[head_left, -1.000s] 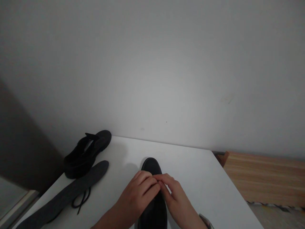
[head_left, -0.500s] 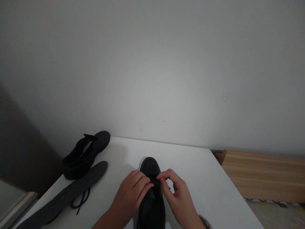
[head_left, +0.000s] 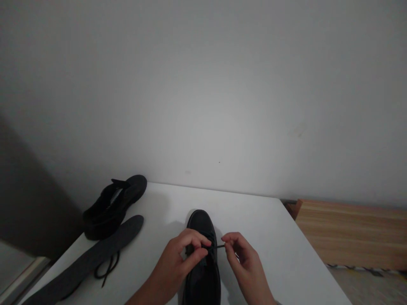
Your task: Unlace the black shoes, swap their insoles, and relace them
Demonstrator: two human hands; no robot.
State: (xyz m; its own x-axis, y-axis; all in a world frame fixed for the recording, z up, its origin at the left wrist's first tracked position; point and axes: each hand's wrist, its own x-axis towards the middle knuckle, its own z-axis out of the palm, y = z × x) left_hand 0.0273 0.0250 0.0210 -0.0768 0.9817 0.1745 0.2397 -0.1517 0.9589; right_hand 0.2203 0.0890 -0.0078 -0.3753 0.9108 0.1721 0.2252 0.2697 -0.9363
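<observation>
A black lace-up shoe [head_left: 203,284] stands on the white table in front of me, toe pointing away. Over its lacing area is my left hand [head_left: 182,258], thumb and forefinger pinched at the eyelets; whether they grip the lace or the shoe's edge I cannot tell. Just right of the shoe, my right hand [head_left: 243,262] pinches a black shoelace [head_left: 220,246] between thumb and forefinger. That stretch of lace runs taut and nearly level from the shoe's right side to the fingertips.
A second black shoe [head_left: 106,212] with its tongue raised stands at the back left. Beside it lie a long grey insole [head_left: 92,258] and a loose looped black lace [head_left: 108,271]. The white table [head_left: 267,228] meets a wall; a wooden board [head_left: 349,233] is at the right.
My right hand has moved right, away from the shoe, drawing out a length of lace. My left hand has opened its grip across the shoe into a thumb-and-forefinger pinch.
</observation>
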